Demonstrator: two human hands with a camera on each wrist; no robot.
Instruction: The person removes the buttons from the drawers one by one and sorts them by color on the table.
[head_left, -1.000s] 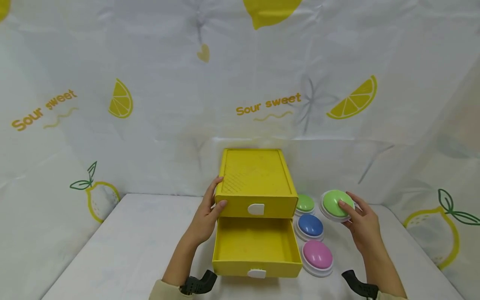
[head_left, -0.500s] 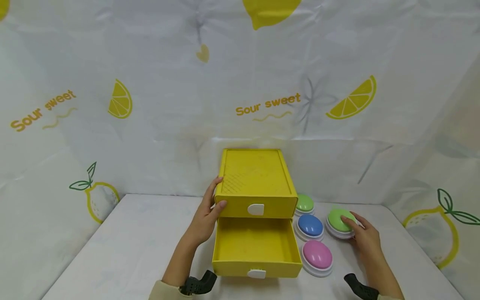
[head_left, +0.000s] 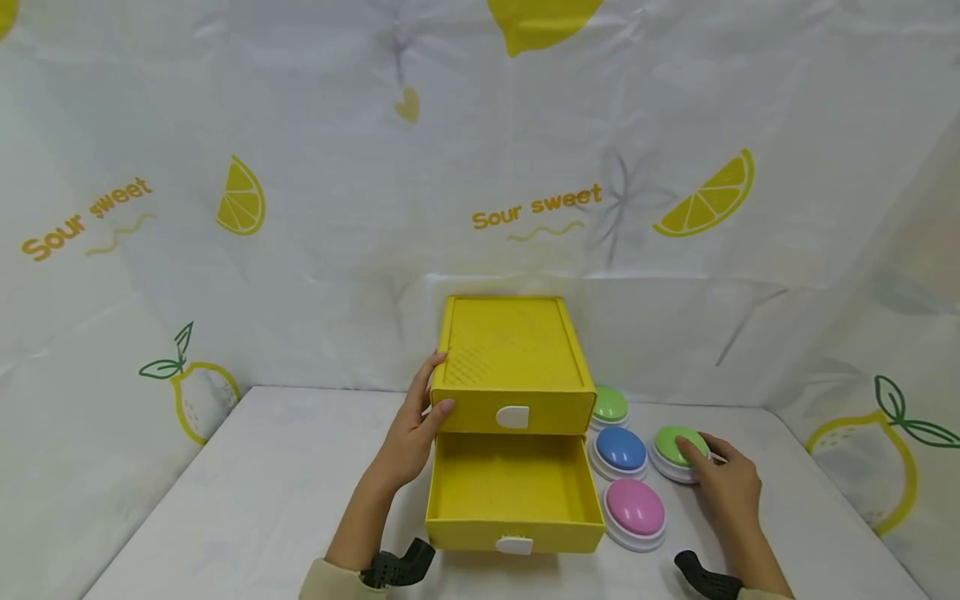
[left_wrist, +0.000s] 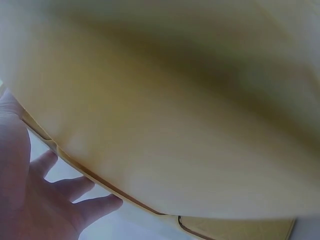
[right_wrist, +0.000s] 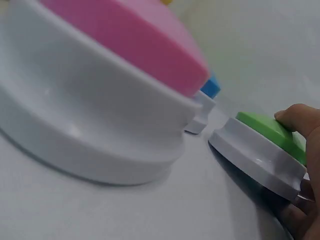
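My left hand [head_left: 405, 442] rests against the left side of a yellow two-drawer box [head_left: 517, 346], its thumb at the front corner. In the left wrist view its spread fingers [left_wrist: 100, 207] touch the box's edge. The lower drawer [head_left: 513, 483] is pulled out and bare inside; the upper one is closed. To the right, my right hand [head_left: 727, 483] grips a green push button [head_left: 678, 446] with a white base, thumb on the dome and fingers around its right side. In the right wrist view this push button [right_wrist: 260, 155] is tilted, its near side raised off the table.
Between the box and the held button stand a pink push button [head_left: 635, 508], a blue one [head_left: 621, 450] and another green push button [head_left: 610, 405], partly hidden by the box. A white lemon-print sheet [head_left: 337, 250] hangs behind the white table [head_left: 262, 500].
My right hand has lowered the green push button toward the table, beside the blue one. The left hand and the drawer box have stayed in place.
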